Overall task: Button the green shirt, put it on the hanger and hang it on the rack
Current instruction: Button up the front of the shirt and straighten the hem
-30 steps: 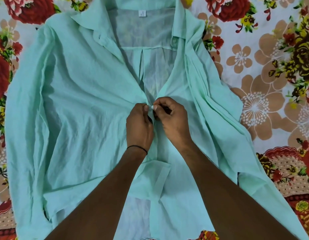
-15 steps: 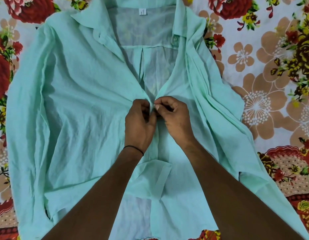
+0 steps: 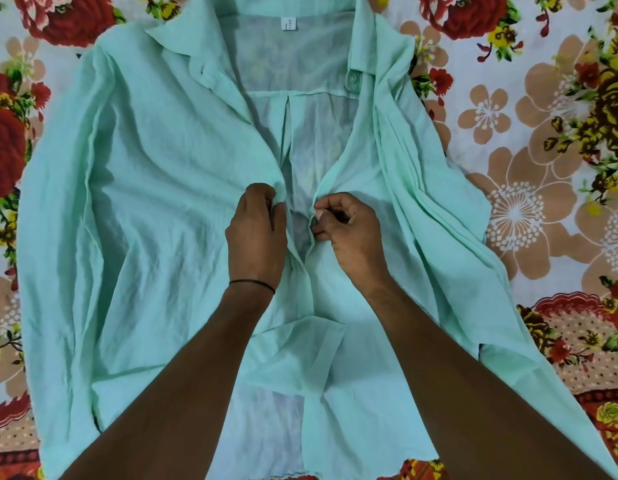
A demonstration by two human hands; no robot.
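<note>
The pale green shirt (image 3: 155, 188) lies spread face up, collar away from me, its front open from the collar down to my hands. My left hand (image 3: 257, 233) pinches the edge of the left front panel at mid-chest. My right hand (image 3: 349, 226) pinches the edge of the right panel, thumb and forefinger closed on the placket. A narrow gap of the shirt's inner back shows between the two edges. One button (image 3: 352, 77) sits at the collar stand on the right. No hanger or rack is in view.
The shirt rests on a floral bedsheet (image 3: 529, 161) with red roses and tan flowers. A folded cuff (image 3: 300, 355) lies across the lower front between my forearms. Both sleeves run down along the shirt's sides.
My hands were touching at the placket; now they have drawn a little apart, each keeping its panel edge, and a gap has opened between the two front edges.
</note>
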